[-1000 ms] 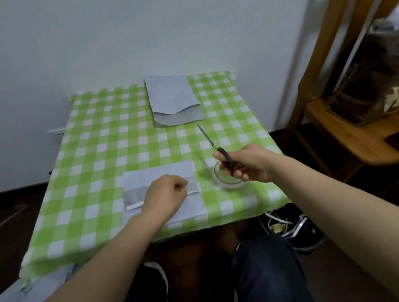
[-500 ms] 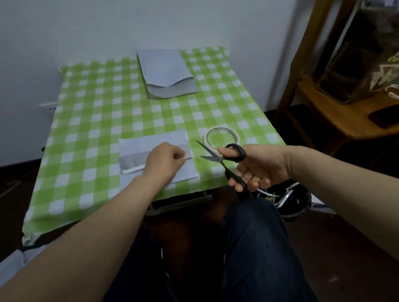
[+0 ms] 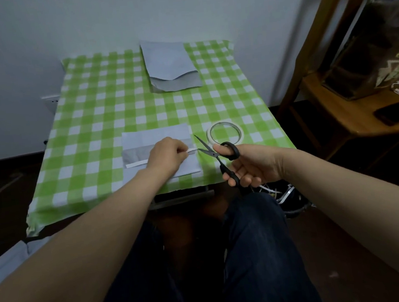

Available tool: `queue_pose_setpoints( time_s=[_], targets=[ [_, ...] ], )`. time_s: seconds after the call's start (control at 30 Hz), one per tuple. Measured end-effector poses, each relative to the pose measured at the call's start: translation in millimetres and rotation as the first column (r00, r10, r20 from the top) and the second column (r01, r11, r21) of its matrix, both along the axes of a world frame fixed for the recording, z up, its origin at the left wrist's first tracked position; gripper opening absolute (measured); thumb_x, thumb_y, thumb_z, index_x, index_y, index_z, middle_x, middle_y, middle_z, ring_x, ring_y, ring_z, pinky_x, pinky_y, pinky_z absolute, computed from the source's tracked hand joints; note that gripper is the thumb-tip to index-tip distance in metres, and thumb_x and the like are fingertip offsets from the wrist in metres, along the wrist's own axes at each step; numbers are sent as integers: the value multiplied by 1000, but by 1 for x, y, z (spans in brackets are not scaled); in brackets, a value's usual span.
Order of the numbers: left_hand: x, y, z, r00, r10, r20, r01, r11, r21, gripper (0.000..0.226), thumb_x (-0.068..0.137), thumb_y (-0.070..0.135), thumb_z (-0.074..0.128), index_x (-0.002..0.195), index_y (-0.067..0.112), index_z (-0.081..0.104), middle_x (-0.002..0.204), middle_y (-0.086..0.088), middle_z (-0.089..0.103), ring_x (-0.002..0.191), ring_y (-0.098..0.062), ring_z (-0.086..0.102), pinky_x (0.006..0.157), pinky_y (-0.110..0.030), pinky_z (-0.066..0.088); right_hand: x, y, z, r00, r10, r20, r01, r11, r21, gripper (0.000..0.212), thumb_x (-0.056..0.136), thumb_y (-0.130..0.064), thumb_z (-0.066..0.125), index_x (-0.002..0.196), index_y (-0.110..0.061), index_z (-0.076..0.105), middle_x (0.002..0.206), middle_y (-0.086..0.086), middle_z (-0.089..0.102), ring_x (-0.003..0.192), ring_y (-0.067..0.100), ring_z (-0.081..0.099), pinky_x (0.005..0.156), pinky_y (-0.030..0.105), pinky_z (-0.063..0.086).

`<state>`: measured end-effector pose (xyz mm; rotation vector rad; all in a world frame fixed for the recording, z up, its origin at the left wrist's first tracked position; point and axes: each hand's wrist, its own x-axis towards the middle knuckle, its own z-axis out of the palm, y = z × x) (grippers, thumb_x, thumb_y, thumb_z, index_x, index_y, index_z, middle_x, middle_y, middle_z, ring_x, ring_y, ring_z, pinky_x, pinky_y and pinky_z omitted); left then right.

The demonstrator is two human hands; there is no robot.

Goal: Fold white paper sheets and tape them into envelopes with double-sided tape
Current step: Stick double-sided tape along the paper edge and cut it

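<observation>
the left grip (image 3: 166, 154) is curled, its thumb and fingertips pinching the right end of a narrow white tape strip (image 3: 136, 164). from under this hand the strip runs left across the folded white sheet (image 3: 155, 135), following the lower edge of the sheet's grey folded band. the pinched end sits near the sheet's right edge. the right grip (image 3: 256, 164) is closed round the black handles of the scissors (image 3: 218, 155), thumb through the upper ring and fingers curled on the lower handle. the blades are parted and point up and left, with the pinched end of the strip just beside them; whether they touch it cannot be told. the sheet lies near the near edge of the green-checked tabletop (image 3: 106, 116), about midway along it. the tape roll (image 3: 224, 124) lies flat toward the right edge, just beyond the scissors. a finished white envelope (image 3: 169, 65) rests at the middle of the far edge, well apart from both hands.
</observation>
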<state>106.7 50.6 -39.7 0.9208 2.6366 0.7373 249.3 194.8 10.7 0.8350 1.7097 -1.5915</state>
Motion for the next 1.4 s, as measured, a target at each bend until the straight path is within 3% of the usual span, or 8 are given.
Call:
queue_pose_setpoints(
  time_s=[0.7,0.93,1.17,1.4],
  targets=[
    [1,3,-1,999,46,6,-46,999,4,18,90,20,57,90,8,70,92,-7,69,90,-27,61,74,-33,45,-4,-8,-5,999,23,-46,-20,997,71,75,55,-78,53,83,-8,59,63,0,59,40,8,38,33,16,21],
    [2,2,-3,998,65,21,-66,997,39,17,90,25,60,94,11,69,95,-5,68,92,-25,60,75,-31,44,-4,-19,-11,991,-51,-127,70,986,150,58,76,-68,56,77,-10,58,58,1,59,37,8,35,39,18,20],
    [-1,3,-7,998,64,21,-65,997,35,19,89,29,62,97,13,69,98,-4,68,94,-24,60,75,-30,43,0,-33,-19,967,-150,-204,186,968,170,53,77,-61,64,74,-8,59,53,2,58,35,10,31,39,18,20],
    [-1,3,-7,998,57,27,-57,998,30,14,89,24,60,94,13,68,84,1,60,91,-25,60,77,-33,46,1,-43,-25,950,-206,-236,250,953,173,50,77,-59,65,75,-9,60,51,1,57,34,9,28,40,17,18]
  ],
)
